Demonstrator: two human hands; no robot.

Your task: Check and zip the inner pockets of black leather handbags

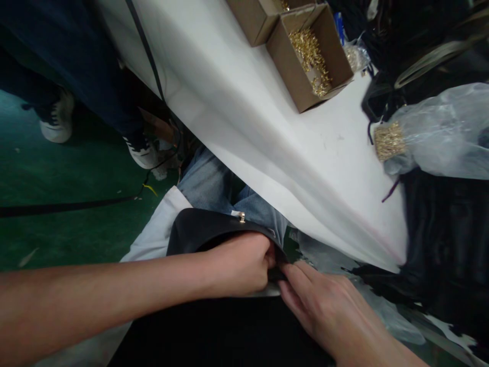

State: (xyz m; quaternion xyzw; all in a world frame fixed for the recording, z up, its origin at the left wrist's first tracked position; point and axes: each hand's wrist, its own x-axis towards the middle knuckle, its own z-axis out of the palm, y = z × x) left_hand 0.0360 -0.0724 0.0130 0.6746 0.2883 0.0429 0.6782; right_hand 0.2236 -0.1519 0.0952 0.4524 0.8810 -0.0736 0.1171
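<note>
A black bag [208, 227] of smooth, leather-like material lies across my lap, its mouth open toward me. A small gold metal clasp [242, 217] sits on its far rim. My left hand [244, 262] reaches into the mouth from the left, its fingers curled near the right-hand corner. Its fingertips are hidden, so I cannot make out what they grip. Opposite it, my right hand [319, 293] pinches the bag's right edge between thumb and fingers. The two hands nearly meet at that corner.
A white-covered table [244, 102] slopes across the view. On it stand a cardboard box [284, 71] of small gold metal pieces, a second box [254, 20], and a clear plastic bag [446, 132] beside a gold bundle [389, 141]. Another person's legs [84, 66] are at upper left.
</note>
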